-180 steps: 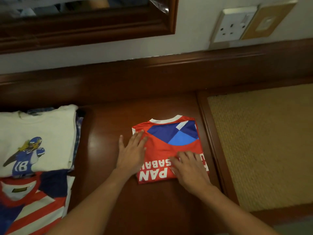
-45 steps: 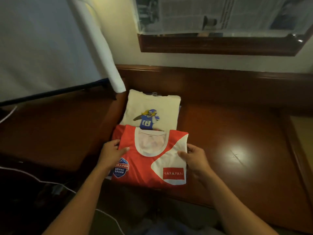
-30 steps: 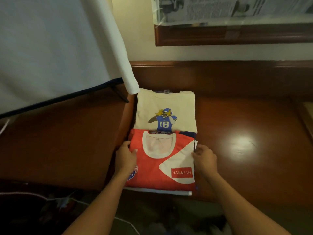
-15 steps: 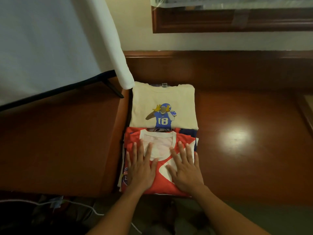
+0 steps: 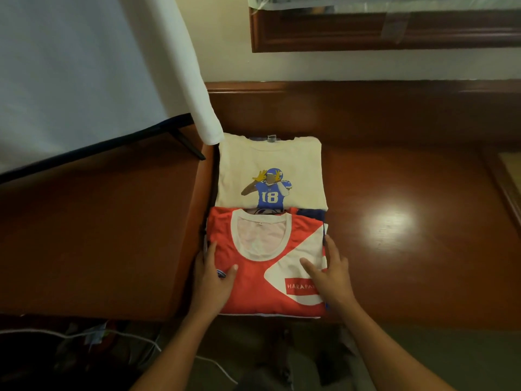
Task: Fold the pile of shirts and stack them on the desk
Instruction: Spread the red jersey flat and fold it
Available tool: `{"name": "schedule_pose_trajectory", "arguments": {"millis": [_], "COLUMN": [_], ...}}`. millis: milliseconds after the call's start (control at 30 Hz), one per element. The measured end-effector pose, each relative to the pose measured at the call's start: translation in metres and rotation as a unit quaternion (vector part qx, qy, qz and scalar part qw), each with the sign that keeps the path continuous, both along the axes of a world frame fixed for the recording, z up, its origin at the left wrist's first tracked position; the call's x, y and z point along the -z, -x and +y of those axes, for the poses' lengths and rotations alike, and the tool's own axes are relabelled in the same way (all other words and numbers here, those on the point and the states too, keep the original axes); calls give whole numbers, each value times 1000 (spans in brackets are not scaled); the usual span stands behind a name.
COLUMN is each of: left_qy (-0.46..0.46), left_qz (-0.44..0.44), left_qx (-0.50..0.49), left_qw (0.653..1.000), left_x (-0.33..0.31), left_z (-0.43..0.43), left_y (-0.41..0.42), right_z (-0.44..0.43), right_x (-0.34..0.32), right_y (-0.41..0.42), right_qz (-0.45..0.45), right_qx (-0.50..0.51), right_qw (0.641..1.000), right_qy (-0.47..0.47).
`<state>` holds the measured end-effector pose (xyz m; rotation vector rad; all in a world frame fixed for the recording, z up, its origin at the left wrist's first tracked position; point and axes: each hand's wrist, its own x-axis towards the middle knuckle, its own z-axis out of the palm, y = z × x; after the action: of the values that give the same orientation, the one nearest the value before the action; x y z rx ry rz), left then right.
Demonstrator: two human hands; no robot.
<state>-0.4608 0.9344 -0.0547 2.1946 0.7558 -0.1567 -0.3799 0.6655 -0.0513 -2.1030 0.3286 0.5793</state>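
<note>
A folded red and white jersey (image 5: 253,280) lies on top of a stack of folded shirts at the desk's near edge. Behind it lies a folded cream T-shirt (image 5: 270,170) printed with a blue number 18 player, on its own stack. My left hand (image 5: 211,275) rests against the jersey's left edge, with its thumb on the fabric and its fingers straight. My right hand (image 5: 329,272) lies the same way along the right edge, thumb on the white patch. A dark blue shirt (image 5: 311,213) peeks out beneath the jersey.
The dark wooden desk (image 5: 408,249) stretches to the right with a light glare on it. A raised wooden ledge (image 5: 98,235) borders the stacks on the left. A white curtain (image 5: 84,66) hangs at the upper left. White cables (image 5: 127,337) lie on the floor below.
Half a second ago both hands lay flat on top of the jersey. They have since slid outward to its left and right edges.
</note>
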Motion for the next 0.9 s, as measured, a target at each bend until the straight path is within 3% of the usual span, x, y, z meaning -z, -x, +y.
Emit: {"name": "schedule_pose_trajectory", "arguments": {"millis": [100,400,633,900], "left_qy": [62,96,121,112], "left_qz": [15,4,47,72], "left_qx": [0,-34,-44,-27], "left_qw": [998,995,991,991], "left_x": [6,-4,-11,-16], "left_z": [4,-25,-47,-50], "left_y": [-3,6,25,46], "right_z": [-1,-4,-36,-38], "right_x": [5,-6,-10,-4], "right_y": [-2,-7,6,43], "right_qz": [30,27,26,9], "right_qx": [-45,-102,-188,-176], "right_qw": [997,994,981,984], "right_qy": [-49,-39,-26,-6]}}
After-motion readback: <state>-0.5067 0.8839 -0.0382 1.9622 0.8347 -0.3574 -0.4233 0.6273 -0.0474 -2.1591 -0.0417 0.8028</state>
